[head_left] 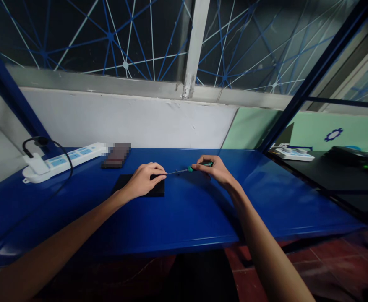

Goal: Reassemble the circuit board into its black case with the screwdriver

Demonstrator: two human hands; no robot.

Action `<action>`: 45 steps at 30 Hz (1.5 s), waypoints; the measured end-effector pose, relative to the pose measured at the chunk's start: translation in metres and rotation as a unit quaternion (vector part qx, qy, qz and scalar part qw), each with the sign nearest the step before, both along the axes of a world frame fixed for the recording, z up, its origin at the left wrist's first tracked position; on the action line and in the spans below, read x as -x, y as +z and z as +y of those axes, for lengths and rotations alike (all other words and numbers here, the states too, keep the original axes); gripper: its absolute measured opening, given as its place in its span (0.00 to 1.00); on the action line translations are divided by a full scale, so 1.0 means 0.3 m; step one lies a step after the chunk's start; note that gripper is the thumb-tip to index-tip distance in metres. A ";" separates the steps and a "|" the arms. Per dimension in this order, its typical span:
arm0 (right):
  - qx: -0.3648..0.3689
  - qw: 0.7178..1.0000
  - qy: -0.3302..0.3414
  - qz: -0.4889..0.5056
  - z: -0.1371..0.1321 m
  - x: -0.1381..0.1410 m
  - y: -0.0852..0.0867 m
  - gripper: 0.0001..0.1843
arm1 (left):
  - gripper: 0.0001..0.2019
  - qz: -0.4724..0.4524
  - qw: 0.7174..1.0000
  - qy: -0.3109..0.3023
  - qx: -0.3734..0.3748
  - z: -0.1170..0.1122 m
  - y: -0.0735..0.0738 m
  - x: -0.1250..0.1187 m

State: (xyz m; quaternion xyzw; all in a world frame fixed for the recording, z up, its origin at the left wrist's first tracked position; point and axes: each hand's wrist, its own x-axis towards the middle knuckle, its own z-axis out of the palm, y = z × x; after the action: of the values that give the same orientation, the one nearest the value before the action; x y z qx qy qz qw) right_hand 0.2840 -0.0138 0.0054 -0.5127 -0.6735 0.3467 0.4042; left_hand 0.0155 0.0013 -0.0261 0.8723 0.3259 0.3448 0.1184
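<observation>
My right hand (213, 168) is wrapped around a screwdriver (190, 168) with a green and black handle, its thin metal shaft pointing left. At the far end of the shaft, the thumb and fingers of my left hand (146, 178) are pinched together, meeting the screwdriver's tip. Anything small between those fingertips is hidden. Below my left hand a flat black rectangular object (157, 189) lies on the blue table (184, 214), partly covered by the hand. A few tiny dark bits (176, 172) show near the shaft, too small to name.
At the back left lies a white power strip (73, 159) with a plugged-in adapter and black cable (71, 167). Beside it is a dark, phone-like slab (117, 156), partly blurred. Blue frame posts (293, 105) rise at both sides. A dark table (337, 180) adjoins at right.
</observation>
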 end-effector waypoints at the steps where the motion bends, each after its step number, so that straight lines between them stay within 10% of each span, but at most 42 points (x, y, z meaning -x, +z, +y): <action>1: -0.001 1.000 0.001 -0.001 0.001 -0.001 0.000 0.17 | 0.08 0.002 1.000 -0.001 0.001 -0.001 0.001 0.000; 16: -0.013 1.000 0.010 0.002 0.005 -0.009 -0.004 0.16 | 0.14 0.032 0.999 0.001 0.033 -0.007 0.010 0.005; 24: -0.014 1.000 -0.001 0.025 -0.003 -0.018 0.011 0.16 | 0.45 0.172 0.976 -0.014 0.134 0.010 0.063 0.068; 29: -0.024 0.999 0.006 0.034 -0.009 -0.022 0.021 0.15 | 0.44 0.227 0.964 -0.008 0.135 -0.005 0.060 0.059; 45: -0.037 0.999 0.017 0.033 -0.034 0.004 0.041 0.16 | 0.37 -0.013 0.993 -0.013 0.115 0.013 0.110 0.084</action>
State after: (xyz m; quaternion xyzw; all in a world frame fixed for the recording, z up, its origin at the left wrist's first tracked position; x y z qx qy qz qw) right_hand 0.2829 -0.0239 0.0178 -0.4738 -0.6808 0.3456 0.4388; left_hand -0.0099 0.0053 0.0068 0.8525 0.3503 0.3148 0.2270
